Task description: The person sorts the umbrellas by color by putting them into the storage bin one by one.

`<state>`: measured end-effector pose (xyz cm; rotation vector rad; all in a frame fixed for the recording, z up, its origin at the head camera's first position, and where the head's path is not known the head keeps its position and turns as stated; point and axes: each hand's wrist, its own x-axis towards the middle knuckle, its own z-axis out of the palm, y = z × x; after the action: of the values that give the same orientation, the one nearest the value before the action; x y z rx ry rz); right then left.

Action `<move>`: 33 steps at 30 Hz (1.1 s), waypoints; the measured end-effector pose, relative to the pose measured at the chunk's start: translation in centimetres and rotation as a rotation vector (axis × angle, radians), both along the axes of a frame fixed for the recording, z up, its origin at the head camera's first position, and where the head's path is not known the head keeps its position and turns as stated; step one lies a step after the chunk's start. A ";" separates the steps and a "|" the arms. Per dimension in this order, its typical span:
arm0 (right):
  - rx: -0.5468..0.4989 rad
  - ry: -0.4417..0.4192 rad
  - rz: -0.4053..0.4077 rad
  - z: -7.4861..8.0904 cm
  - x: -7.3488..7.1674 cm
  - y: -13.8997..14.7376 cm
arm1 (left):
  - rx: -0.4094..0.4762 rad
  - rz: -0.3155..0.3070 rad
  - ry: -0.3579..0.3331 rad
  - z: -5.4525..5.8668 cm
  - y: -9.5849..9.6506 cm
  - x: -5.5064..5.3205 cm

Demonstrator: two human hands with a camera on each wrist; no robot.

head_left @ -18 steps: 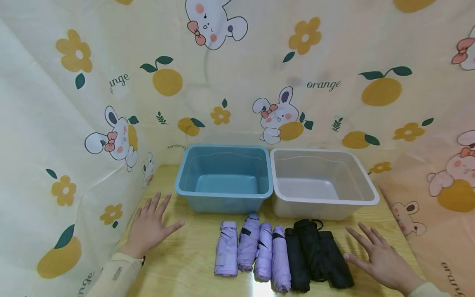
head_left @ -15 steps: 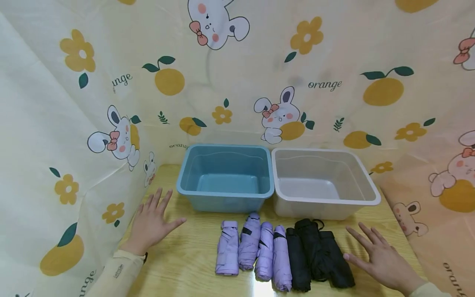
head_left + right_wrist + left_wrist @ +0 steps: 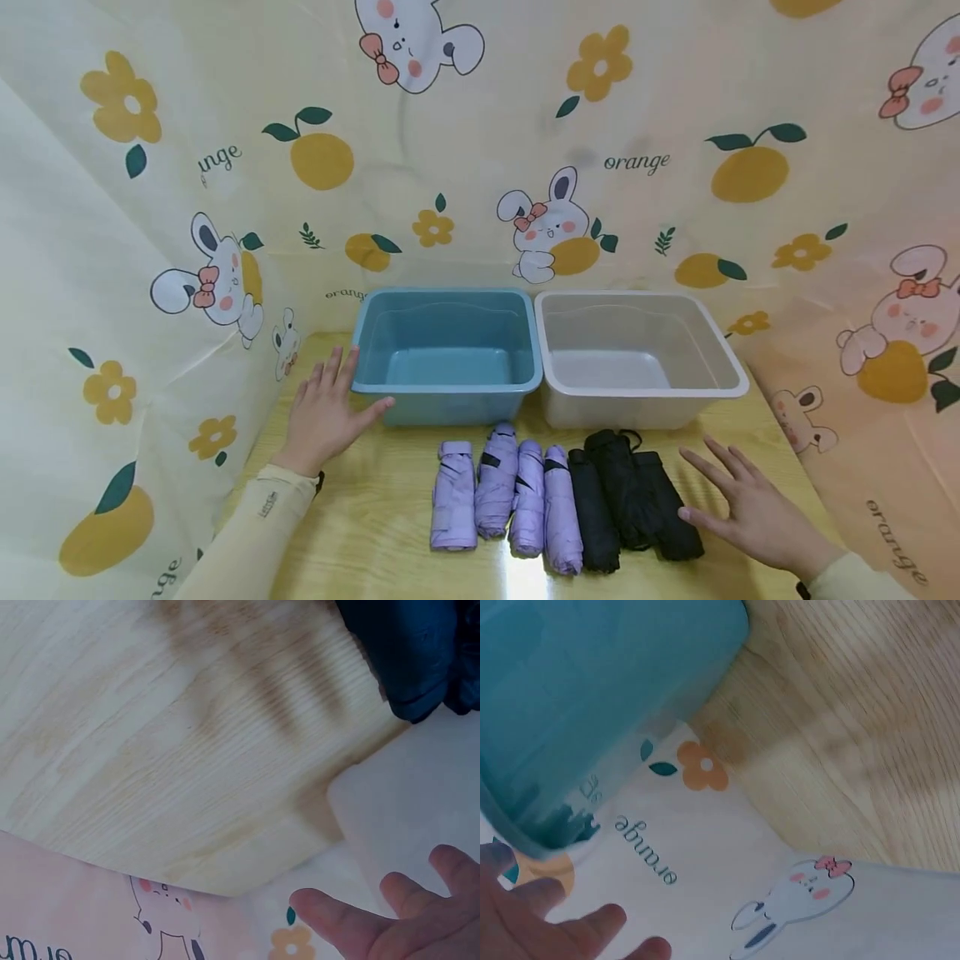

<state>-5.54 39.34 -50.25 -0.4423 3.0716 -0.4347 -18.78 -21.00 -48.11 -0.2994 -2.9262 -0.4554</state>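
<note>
My left hand (image 3: 322, 421), fingers spread, is beside the left front corner of a blue plastic bin (image 3: 450, 408). In the left wrist view its fingertips (image 3: 604, 922) come close to the bin's rim; whether they touch, I cannot tell. On the right, my right hand (image 3: 753, 512) hovers with spread fingers and holds nothing. It is nearest to three folded black umbrellas (image 3: 671, 512), which lie side by side. Several folded lavender umbrellas (image 3: 453, 500) form the left part of the same row. A black umbrella (image 3: 409, 660) also shows in the right wrist view.
A white plastic bin (image 3: 637, 408) stands against the blue one's right side, behind the umbrellas. Both bins have bare floors. Wood-grain table (image 3: 382, 533) surrounds the row. A printed cloth (image 3: 465, 158) with rabbits and oranges hangs behind and along both sides.
My left hand has moved forward and right, up to the blue bin's corner. The right hand stays beside the black umbrellas. The head view has shifted slightly. Bins and umbrellas keep their places.
</note>
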 end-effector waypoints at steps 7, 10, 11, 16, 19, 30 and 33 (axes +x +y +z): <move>-0.015 -0.026 0.023 0.3 0.5 -0.9 | -0.006 0.030 -0.017 -0.5 0.4 -0.6; -0.043 -0.067 0.029 0.0 0.8 -1.1 | 0.005 0.034 -0.020 -0.6 0.4 -0.6; -0.050 -0.078 0.030 -0.3 0.9 -1.2 | 0.007 0.033 -0.016 -0.7 0.5 -0.6; -0.081 -0.173 0.011 -1.6 1.9 -1.6 | 0.017 0.040 -0.009 -0.9 0.8 -0.9; -0.102 -0.218 0.022 -2.3 2.2 -1.8 | 0.023 0.045 -0.020 -0.9 1.0 -1.0; -0.112 -0.237 0.043 -4.2 1.2 -2.3 | 0.129 0.056 -0.069 -0.7 1.4 -1.3; -0.123 -0.254 0.047 -4.5 0.8 -2.5 | 0.144 0.059 -0.073 -0.7 1.3 -1.3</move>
<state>-4.69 36.84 -54.71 -0.4246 2.7952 -0.6270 -20.08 -19.67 -48.77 -0.1804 -2.9427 -0.6769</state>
